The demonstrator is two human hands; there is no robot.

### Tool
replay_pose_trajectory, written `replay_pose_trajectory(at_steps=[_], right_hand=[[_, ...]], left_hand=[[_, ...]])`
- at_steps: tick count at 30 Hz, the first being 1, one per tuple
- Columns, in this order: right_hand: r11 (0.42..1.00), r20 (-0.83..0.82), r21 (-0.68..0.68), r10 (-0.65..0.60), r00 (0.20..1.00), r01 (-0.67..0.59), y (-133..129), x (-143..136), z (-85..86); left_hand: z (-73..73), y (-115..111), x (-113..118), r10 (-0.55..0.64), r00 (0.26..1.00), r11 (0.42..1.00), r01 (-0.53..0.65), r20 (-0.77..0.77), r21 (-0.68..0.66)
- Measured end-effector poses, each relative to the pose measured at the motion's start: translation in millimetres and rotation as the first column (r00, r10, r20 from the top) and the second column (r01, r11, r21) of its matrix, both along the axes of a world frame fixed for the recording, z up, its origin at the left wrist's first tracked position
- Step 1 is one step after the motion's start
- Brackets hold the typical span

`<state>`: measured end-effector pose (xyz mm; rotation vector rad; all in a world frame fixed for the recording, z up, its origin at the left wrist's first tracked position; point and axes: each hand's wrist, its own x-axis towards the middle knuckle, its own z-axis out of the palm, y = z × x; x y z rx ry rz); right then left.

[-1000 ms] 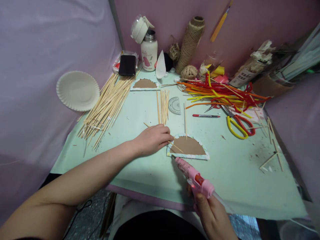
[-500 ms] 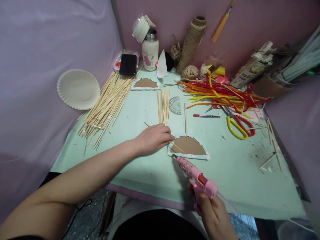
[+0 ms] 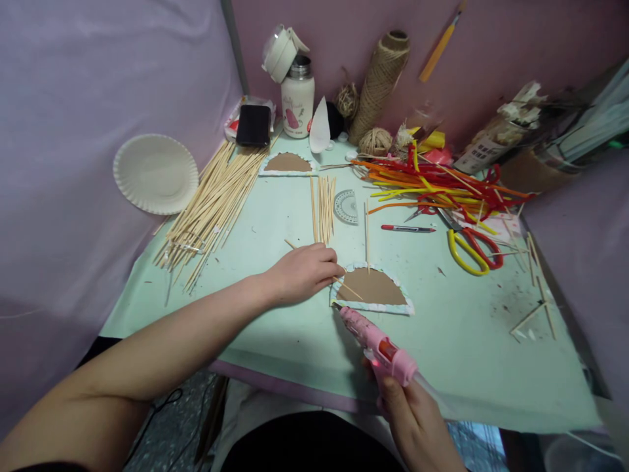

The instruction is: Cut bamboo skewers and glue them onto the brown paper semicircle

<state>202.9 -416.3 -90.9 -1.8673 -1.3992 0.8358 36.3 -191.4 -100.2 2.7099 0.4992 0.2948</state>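
My left hand (image 3: 312,272) is closed on a thin wooden skewer (image 3: 350,288), whose end lies across a brown cardboard half-circle (image 3: 376,287) with a pale wrapped edge. Another skewer (image 3: 367,229) stretches away from the top of that half-circle. My right hand (image 3: 410,410) grips a pink glue gun (image 3: 376,341) from below. The gun's nozzle is at the lower left corner of the half-circle; whether it touches the edge I cannot tell. A second cardboard half-circle (image 3: 288,162) lies farther back.
A big pile of skewers (image 3: 216,203) and a paper plate (image 3: 156,174) are at left. Short skewers (image 3: 325,206), a protractor (image 3: 346,206) and a marker (image 3: 407,229) lie mid-table. Pipe cleaners (image 3: 437,180) and scissors (image 3: 474,249) are at right. A bottle (image 3: 297,105) and a twine cone (image 3: 381,85) stand behind.
My right hand has moved the glue gun slightly left, bringing its nozzle to the half-circle's lower left corner. My left hand keeps its hold on the skewer.
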Motion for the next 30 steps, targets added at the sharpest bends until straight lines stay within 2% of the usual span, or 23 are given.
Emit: replay_pose_trajectory(at_steps=[7,30], right_hand=[[0.998,0.034,-0.050,0.025,0.999,-0.023,-6.0,3.5,-5.6],[0.998,0.030,-0.054,0.020,0.999,-0.018,-7.5,4.1,-6.1]], left_hand=[[0.0,0.1,-0.2,-0.005,1.000,1.000,0.005,-0.001,0.006],[0.1,0.1,-0.1,-0.003,1.000,1.000,0.003,-0.014,0.000]])
